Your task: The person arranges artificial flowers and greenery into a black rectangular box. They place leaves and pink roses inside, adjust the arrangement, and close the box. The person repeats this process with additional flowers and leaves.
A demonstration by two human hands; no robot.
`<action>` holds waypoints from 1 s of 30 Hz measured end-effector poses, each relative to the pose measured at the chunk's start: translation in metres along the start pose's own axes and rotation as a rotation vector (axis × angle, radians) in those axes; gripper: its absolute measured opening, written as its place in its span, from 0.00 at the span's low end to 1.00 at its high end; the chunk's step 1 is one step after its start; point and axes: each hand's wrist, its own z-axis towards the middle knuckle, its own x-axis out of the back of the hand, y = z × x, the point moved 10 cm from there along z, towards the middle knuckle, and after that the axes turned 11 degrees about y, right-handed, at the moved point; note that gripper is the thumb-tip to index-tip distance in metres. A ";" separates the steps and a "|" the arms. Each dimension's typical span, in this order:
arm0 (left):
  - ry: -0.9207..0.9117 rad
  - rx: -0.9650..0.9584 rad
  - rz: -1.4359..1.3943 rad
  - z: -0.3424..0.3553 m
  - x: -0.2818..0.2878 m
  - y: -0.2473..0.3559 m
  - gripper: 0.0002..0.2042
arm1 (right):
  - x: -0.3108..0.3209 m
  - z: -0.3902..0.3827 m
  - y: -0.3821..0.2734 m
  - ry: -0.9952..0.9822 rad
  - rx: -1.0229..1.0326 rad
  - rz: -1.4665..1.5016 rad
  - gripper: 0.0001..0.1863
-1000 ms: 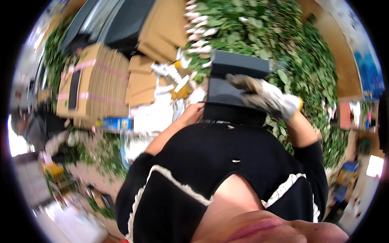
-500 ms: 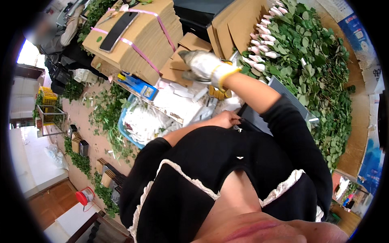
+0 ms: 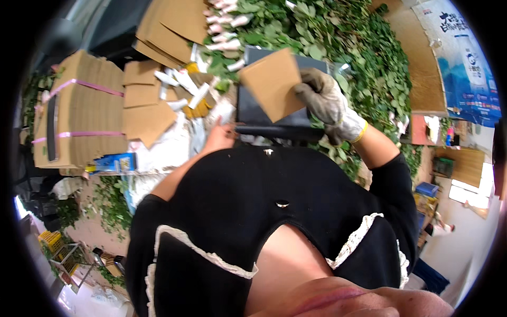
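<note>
Leafy stems (image 3: 369, 68) flank the right edge of the black box (image 3: 285, 132); above its middle, a cardboard piece (image 3: 272, 84), pinched at its right side by the gloved right hand (image 3: 327, 100); at the near left corner, the bare left hand (image 3: 217, 138), fingers curled, grip unclear.

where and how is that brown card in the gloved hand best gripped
Probably by the right edge of the brown card, coming from the right, with a light pinch across both faces: it looks thin and flat, that edge faces the right hand, which holds it there, and the opposite edge is clear of the glove.
</note>
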 end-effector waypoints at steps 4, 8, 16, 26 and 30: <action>-0.021 -0.018 -0.060 0.001 0.003 0.015 0.14 | 0.024 -0.048 0.077 -0.098 -0.747 0.091 0.15; -0.050 0.043 -0.040 -0.001 0.006 0.016 0.15 | -0.044 -0.056 0.121 -0.505 -0.616 -0.152 0.22; -0.113 -0.047 -0.009 -0.005 -0.003 0.009 0.25 | -0.069 -0.071 0.126 -0.461 -1.172 -0.024 0.15; -0.157 -0.216 0.239 0.039 0.035 0.069 0.15 | -0.066 -0.077 0.156 -0.594 -1.136 -0.378 0.17; -0.054 -0.527 -0.084 0.084 0.020 0.137 0.20 | -0.075 -0.067 0.140 -0.555 -1.090 -0.270 0.20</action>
